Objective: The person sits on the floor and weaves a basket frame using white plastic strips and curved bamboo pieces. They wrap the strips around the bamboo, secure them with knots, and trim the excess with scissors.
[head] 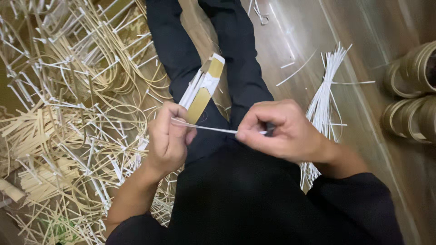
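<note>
My left hand (169,138) grips a flat bundle of bamboo strips (203,86), tan on one face and white at the edges, with a white band around its middle. The bundle points away from me over my black trousers. A thin white strip (206,128) runs from my left thumb across to my right hand (284,131). My right hand pinches that strip and also holds a small dark tool (270,129), mostly hidden by the fingers.
A large tangled heap of pale bamboo strips and curled offcuts (68,113) covers the floor on the left. A bunch of thin white strips (323,97) lies on the wooden floor to the right. Stacked round bamboo hoops (411,95) stand at the right edge.
</note>
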